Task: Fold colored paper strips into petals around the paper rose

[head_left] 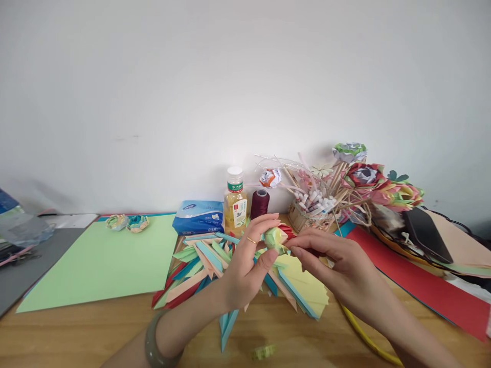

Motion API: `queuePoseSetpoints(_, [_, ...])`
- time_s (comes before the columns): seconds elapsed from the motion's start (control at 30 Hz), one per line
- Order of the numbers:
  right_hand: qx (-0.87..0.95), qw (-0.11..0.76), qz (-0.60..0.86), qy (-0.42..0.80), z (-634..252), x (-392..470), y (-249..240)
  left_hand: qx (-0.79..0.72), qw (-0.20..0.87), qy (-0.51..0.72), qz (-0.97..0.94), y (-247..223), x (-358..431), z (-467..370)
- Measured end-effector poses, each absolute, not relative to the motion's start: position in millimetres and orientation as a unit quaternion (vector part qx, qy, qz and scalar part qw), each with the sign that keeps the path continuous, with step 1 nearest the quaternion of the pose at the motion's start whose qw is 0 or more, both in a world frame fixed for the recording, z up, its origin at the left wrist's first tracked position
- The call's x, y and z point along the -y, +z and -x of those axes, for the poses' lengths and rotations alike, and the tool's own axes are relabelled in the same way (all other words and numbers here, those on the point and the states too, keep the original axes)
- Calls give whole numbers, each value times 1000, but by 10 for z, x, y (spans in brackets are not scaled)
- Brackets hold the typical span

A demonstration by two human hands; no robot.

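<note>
A small folded paper flower [273, 238], pale green and cream with red petals at its right side, is held up between my two hands over the desk. My left hand [251, 255], with a ring on one finger, is closed round its left side, thumb below and fingers above. At the flower's right edge my right hand [337, 255] pinches a red and green petal between thumb and forefinger. Beneath the hands lies a heap of folded paper strips [203, 260] in blue, green, peach and red, with yellow paper sheets [307, 286] beside it.
Behind the strips stand a blue tissue pack [201, 217], a drink bottle [235, 204] and a maroon thread spool [260, 204]. A basket [310, 220] holds pens and paper flowers. Two paper rosettes [127, 223] rest on green sheets [103, 260]. Red paper [422, 286] and a phone [427, 235] lie right.
</note>
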State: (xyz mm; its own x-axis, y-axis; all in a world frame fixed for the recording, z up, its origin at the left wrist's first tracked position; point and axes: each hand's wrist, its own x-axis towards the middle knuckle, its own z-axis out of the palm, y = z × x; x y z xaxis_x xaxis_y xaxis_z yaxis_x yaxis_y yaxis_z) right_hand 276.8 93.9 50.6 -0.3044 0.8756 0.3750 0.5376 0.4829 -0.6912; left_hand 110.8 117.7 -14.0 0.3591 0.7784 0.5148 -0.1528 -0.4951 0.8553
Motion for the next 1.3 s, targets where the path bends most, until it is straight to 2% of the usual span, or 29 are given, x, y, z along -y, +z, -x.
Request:
queuePoseSetpoints(0.57, [777,361,456,242,-2809,-926,550,-225,452,512,-695,-118,-1163,-1099])
queuePoseSetpoints(1.07, [794,358,447,206,-2807,-920,543,-234,446,514,-695,-94,-1142,-1104])
queuePoseSetpoints(1.2, [799,364,455,149,-2778,-894,492,-250,440,513,-693,-88,-1115,-1112])
queuePoseSetpoints(1.3, [805,391,447,13,-2723,-860,409,-261,443,526,-677,-101,-1083,-1139])
